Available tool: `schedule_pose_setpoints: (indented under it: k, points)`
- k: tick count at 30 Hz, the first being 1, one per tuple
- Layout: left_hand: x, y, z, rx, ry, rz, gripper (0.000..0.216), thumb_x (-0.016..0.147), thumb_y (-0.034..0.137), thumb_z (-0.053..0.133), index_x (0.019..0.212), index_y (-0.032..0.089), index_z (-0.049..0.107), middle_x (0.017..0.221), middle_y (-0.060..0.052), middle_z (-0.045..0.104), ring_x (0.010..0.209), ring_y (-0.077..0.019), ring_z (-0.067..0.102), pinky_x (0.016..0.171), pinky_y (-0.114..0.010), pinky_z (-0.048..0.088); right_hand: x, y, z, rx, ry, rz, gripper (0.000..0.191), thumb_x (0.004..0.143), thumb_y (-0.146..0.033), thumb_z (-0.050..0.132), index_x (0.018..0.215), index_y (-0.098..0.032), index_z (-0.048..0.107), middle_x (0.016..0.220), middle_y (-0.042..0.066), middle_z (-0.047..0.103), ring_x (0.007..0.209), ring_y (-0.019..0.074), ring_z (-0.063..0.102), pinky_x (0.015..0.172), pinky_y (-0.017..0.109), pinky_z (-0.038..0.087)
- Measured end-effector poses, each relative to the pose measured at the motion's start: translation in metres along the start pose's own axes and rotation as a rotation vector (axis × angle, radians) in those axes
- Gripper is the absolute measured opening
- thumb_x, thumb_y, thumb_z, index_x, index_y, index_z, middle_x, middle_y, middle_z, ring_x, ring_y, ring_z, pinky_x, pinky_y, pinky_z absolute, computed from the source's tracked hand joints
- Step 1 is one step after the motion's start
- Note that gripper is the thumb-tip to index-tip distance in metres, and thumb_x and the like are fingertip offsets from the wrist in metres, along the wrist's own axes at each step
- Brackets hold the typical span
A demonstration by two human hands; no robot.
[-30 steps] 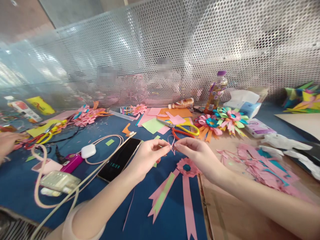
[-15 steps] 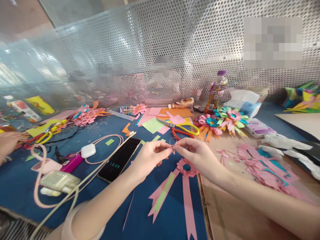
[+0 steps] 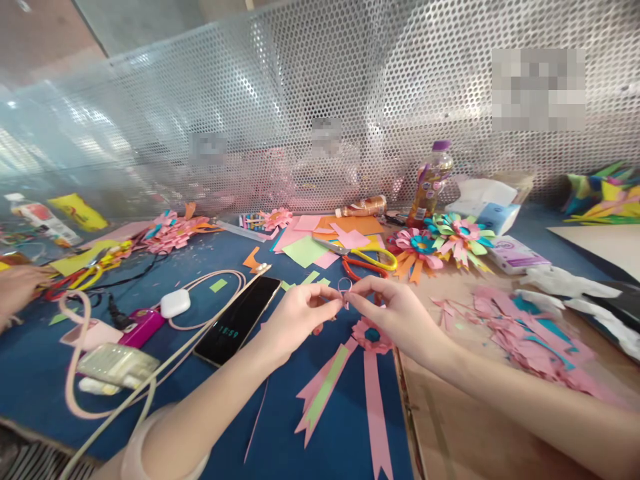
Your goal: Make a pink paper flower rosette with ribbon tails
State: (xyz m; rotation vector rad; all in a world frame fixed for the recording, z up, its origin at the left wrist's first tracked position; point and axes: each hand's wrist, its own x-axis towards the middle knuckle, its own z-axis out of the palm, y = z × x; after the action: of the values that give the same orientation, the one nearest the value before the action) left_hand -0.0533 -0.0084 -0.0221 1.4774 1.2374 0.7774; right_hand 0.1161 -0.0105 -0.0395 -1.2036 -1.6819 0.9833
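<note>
A thin pink paper strip (image 3: 345,279), bent into a small loop, is pinched between my two hands. My left hand (image 3: 303,315) is closed on one side of it, thumb against forefinger. From the other side my right hand (image 3: 395,310) pinches it too, the fingertips of both hands nearly touching. Just below lies a pink paper flower (image 3: 365,339) with a blue centre, partly covered by my right hand. Forked paper tails (image 3: 377,413) in pink and green spread toward me from the flower. Scissors (image 3: 373,257) with yellow and orange handles rest beyond my fingers.
Left of my forearm are a phone (image 3: 239,320), a white earbud case (image 3: 175,303), a cable and a magenta power bank (image 3: 143,328). Pink scraps (image 3: 530,333) lie right. Finished flowers (image 3: 463,237) and a bottle (image 3: 431,183) stand behind. Another person's hand (image 3: 17,290) is far left.
Both hands keep their pinch on the paper strip, with only slight finger movement. The whole view has shifted a little.
</note>
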Motion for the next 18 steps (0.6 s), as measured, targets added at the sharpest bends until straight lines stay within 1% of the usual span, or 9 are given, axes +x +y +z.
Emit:
schedule_pose_setpoints:
  k: [5,9,11,14,16,18]
  points:
    - [-0.0005,-0.0014,-0.0010,0.005,0.002,-0.005,0.022,0.075,0.034,0.058,0.086,0.015,0.063,0.069,0.000,0.055,0.049,-0.0060,0.042,0.046,-0.020,0.031,-0.0017,-0.0013,-0.0004,0.041,-0.008,0.044,0.022,0.079,-0.038,0.050,0.079,-0.020,0.062,0.075,0.000,0.062,0.050,0.0077,0.047,0.037,0.019,0.039]
    - [0.0003,-0.0020,-0.0010,-0.007,0.034,-0.025,0.022,0.074,0.033,0.059,0.085,0.015,0.063,0.068,0.001,0.054,0.049,-0.0059,0.041,0.046,-0.020,0.030,-0.0018,0.0000,0.0005,0.031,0.003,0.039,0.024,0.081,-0.036,0.046,0.079,-0.019,0.062,0.074,0.000,0.061,0.054,0.0091,0.050,0.045,0.020,0.042]
    - [0.0007,-0.0020,-0.0009,-0.033,0.048,-0.026,0.022,0.073,0.033,0.059,0.085,0.015,0.063,0.070,0.000,0.054,0.051,-0.0062,0.041,0.046,-0.020,0.031,-0.0023,0.0000,0.0010,0.017,-0.004,0.036,0.024,0.081,-0.035,0.045,0.078,-0.019,0.062,0.073,0.000,0.061,0.056,0.0097,0.051,0.045,0.020,0.042]
    - [0.0006,-0.0012,-0.0003,-0.064,0.050,-0.021,0.022,0.072,0.033,0.060,0.083,0.015,0.064,0.069,0.000,0.054,0.052,-0.0064,0.042,0.047,-0.020,0.032,-0.0047,-0.0024,0.0015,0.006,-0.036,0.046,0.022,0.081,-0.034,0.045,0.077,-0.019,0.061,0.072,-0.001,0.060,0.051,0.0084,0.050,0.040,0.019,0.040]
    - [0.0003,-0.0005,0.0002,-0.073,0.052,-0.020,0.021,0.071,0.033,0.061,0.082,0.015,0.065,0.067,0.000,0.054,0.051,-0.0064,0.042,0.047,-0.020,0.032,-0.0065,-0.0047,0.0020,0.030,-0.064,0.064,0.021,0.080,-0.034,0.045,0.077,-0.019,0.059,0.072,-0.001,0.059,0.045,0.0071,0.049,0.036,0.018,0.038]
    - [-0.0001,-0.0001,0.0007,-0.080,0.055,-0.021,0.020,0.070,0.033,0.062,0.080,0.015,0.065,0.066,0.001,0.054,0.050,-0.0064,0.041,0.046,-0.020,0.032,-0.0078,-0.0061,0.0029,0.057,-0.074,0.060,0.020,0.080,-0.033,0.046,0.077,-0.018,0.059,0.073,0.000,0.059,0.042,0.0064,0.049,0.035,0.019,0.039]
